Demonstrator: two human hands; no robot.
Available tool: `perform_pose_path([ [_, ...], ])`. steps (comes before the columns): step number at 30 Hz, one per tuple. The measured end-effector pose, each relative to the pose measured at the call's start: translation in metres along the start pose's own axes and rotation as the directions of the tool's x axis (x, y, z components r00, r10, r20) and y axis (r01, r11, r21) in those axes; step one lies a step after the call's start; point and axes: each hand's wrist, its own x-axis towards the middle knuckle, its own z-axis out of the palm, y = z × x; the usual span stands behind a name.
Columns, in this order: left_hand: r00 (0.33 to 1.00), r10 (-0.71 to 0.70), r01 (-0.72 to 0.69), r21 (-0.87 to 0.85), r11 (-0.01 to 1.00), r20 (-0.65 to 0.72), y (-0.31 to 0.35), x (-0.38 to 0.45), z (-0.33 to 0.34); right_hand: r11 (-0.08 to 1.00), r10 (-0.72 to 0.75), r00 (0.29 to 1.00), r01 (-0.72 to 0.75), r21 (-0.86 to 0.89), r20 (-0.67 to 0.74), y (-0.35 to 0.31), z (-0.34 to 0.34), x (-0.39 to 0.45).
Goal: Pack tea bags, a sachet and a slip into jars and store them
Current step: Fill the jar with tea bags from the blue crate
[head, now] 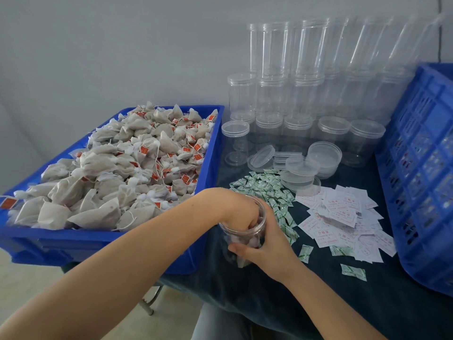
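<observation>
The person is sitting at a table covered with a dark cloth [318, 303], and the job is looking like it is only getting started. One open jar [241, 231] is standing near the table's front edge, just beside the big blue bin [210, 168]. The right hand [267, 244] is wrapping around the jar from the side, with the thumb pressing on the front wall, so it is gripping the jar. The left hand [239, 212] is reaching down into the jar's mouth. Its fingers are curling inside, but I cannot tell if they are holding a tea bag or pushing some down.

A few tea bags are showing through the clear wall at the bottom of the jar, so it is filling up but is not looking full. The heap of tea bags [117, 173] in the bin is very big.

The green sachets [267, 190] are lying on the cloth just behind and beside the jar, and the white slips [340, 217] are lying to the right of them. I am not seeing a sachet or slip in the jar. The loose lids [306, 165] are waiting farther back, so this jar is not closed.

Many empty jars [301, 94] are stacking up by the wall. The blue crate [424, 168] on the right may be for storing, but I cannot tell what is in it
</observation>
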Motion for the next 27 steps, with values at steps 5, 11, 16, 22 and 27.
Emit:
perform_pose_path([
  [5,0.988,0.114,-0.120,0.052,0.991,0.102,-0.001,-0.013,-0.014,1.000,0.007,1.000,-0.007,0.016,0.002,0.002,0.001,0.001],
  [11,0.992,0.124,-0.124,-0.062,0.990,0.000,-0.012,-0.044,-0.025,1.000,-0.009,1.000,0.009,0.006,-0.002,0.004,0.001,-0.001],
  [16,0.981,0.030,-0.069,-0.197,0.978,-0.191,-0.037,-0.076,-0.027,0.999,-0.032,0.999,0.032,-0.020,-0.019,0.002,0.001,-0.002],
  [22,0.904,-0.262,0.190,-0.232,0.954,-0.339,-0.087,-0.117,-0.010,1.000,-0.011,1.000,0.011,-0.019,-0.022,0.004,0.001,-0.002],
  [27,0.804,-0.504,0.475,-0.170,0.863,-0.315,-0.126,-0.146,0.017,0.999,-0.002,1.000,0.002,-0.032,-0.016,0.004,0.000,-0.002],
])
